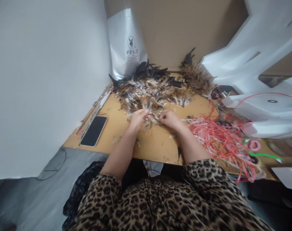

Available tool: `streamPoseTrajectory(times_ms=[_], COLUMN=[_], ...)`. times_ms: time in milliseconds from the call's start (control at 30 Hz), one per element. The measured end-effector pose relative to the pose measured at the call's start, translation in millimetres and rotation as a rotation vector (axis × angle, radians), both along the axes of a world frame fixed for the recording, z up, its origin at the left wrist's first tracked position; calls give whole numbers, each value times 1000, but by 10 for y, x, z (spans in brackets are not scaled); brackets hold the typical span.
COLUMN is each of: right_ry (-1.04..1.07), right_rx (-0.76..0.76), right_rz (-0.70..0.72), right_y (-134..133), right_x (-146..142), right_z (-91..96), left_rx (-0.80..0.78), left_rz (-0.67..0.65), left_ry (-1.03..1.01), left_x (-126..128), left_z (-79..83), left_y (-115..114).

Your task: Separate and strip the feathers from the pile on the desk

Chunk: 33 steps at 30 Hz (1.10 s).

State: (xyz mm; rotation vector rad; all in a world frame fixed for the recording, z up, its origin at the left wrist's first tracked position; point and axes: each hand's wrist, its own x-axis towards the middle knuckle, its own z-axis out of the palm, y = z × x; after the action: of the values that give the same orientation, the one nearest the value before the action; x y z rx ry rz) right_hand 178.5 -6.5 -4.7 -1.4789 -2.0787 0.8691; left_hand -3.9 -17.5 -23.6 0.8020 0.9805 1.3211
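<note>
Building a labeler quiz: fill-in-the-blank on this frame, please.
The left hand and right hand both reach into a pile of ____.
The phone lies on the table to the ____ of the left hand.
The silver bag behind the pile is printed ____.
Missing: feathers; left; PPGZ.

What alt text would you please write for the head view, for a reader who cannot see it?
A person's left hand and right hand dig into a pile of brown and black feathers on a wooden table. A phone lies left; red strips lie right.
</note>
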Motion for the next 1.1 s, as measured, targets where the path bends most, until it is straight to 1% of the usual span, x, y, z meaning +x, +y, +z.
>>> streamPoseTrajectory(times_ms=[167,267,333,433,567,700,800,933,1100], right_ry=[557,784,855,872,844,789,738,758,795], right_rx=[-240,-257,-234,-195,-115,3,78,15,-41], right_rz=[-118,-138,-146,-156,-159,-156,-135,-147,-196], right_y=[35,26,9,-19,-37,-28,-23,-29,-32], right_x=[-31,-115,-174,-242,-283,-291,-290,-287,-303], right_z=[-12,-27,-49,-84,-112,-138,-145,-127,-130], left_rx=[-27,-62,-74,-69,-55,-58,-61,-12,42], left_rz=[-40,-110,-162,-217,-250,-257,-243,-210,-202], left_ry=[-25,-11,-8,-16,-42,-55,-19,75,179], left_x=[21,55,76,92,94,96,95,93,118], left_z=[22,22,10,-13,-15,-4,-11,-33,-42], left_y=[-20,-43,-53,-59,-62,-61,-57,-49,-51])
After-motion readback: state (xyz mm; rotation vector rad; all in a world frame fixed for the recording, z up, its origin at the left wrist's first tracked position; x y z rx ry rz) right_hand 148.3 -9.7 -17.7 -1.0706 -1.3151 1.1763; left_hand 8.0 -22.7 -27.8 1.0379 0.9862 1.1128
